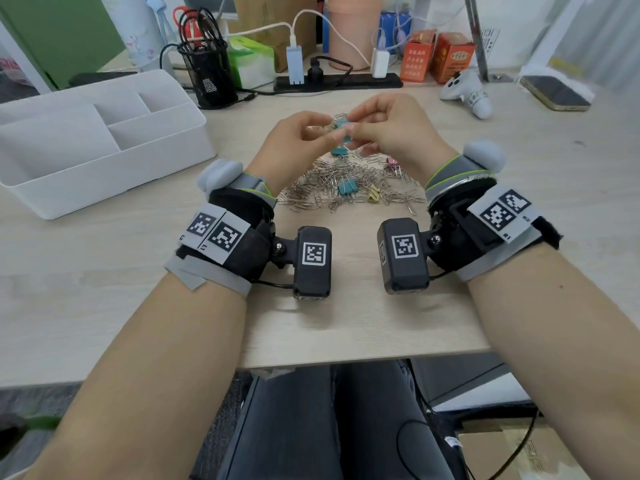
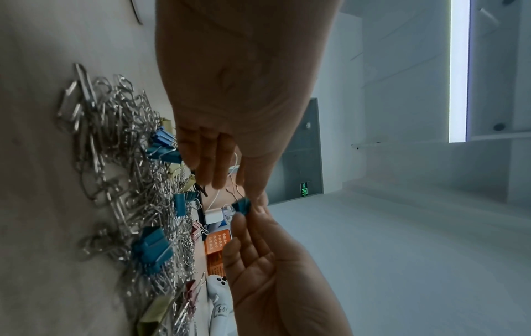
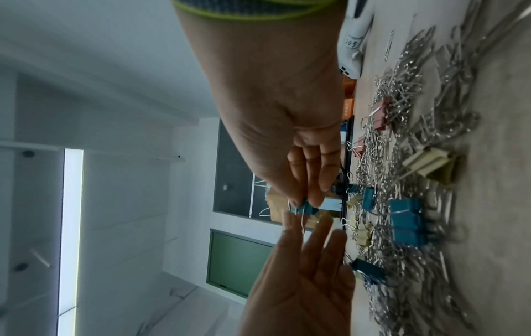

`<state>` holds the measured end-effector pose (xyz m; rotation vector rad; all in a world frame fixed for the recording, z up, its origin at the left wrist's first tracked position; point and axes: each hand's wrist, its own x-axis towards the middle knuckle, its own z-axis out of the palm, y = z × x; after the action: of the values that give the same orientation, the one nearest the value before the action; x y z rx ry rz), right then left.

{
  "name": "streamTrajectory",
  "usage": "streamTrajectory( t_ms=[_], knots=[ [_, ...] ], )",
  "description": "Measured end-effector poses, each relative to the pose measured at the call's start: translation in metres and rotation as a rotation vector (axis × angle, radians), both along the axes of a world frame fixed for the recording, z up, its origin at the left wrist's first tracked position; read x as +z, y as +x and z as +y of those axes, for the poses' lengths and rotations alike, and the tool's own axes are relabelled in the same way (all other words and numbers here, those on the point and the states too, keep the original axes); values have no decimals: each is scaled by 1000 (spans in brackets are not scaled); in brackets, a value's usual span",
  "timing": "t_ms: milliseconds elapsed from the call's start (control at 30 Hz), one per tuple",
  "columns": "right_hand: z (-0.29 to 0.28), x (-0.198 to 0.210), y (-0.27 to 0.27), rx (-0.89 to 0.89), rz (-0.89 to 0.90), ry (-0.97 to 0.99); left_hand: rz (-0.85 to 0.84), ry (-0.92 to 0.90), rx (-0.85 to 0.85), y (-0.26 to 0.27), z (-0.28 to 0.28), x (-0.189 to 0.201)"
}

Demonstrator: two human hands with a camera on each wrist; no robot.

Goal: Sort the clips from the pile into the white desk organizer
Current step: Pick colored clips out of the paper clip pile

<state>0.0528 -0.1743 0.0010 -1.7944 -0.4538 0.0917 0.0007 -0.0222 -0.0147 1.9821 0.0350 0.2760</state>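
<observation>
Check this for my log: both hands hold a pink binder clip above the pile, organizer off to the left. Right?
Not quite: the binder clip is teal, not pink, as the right wrist view shows. Both the left hand and right hand do hold it above the pile, organizer to the left.

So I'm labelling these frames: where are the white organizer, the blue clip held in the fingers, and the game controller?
white organizer (image 1: 104, 181): head view, front wall.
blue clip (image 3: 394, 208): right wrist view, body.
game controller (image 1: 462, 85): head view, top face.
</observation>
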Motion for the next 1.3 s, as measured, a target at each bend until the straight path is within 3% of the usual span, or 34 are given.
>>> streamTrajectory(
  t_ms=[100, 233, 367, 533, 633, 833, 1000, 1133, 1300],
  knots=[
    [4, 0, -6, 29, -50, -60, -20, -46, -47, -2, -2, 1],
    [-3, 1, -2, -94, -67, -234, -4, -57, 117, 1, 7, 0],
    [-8, 1, -3, 79, 1, -520, 31, -53, 175, 3, 11, 2],
    [0, -6, -2, 84, 6, -611, 17, -14, 143, 0, 7, 1],
    [-3, -4, -3, 89, -1, -564, 35, -19, 181, -2, 11, 5],
    [3, -2, 0, -80, -147, -141, 103, -220, 101, -7, 7, 9],
    [12, -4, 2, -90, -182, -75, 160, -213, -16, -8, 7, 8],
    [17, -5, -3, 40, -148, -61, 114, -143, -99, -11, 6, 9],
    [22, -4, -2, 18, -104, -56, 87, -76, 125, -5, 23, 6]
  ],
)
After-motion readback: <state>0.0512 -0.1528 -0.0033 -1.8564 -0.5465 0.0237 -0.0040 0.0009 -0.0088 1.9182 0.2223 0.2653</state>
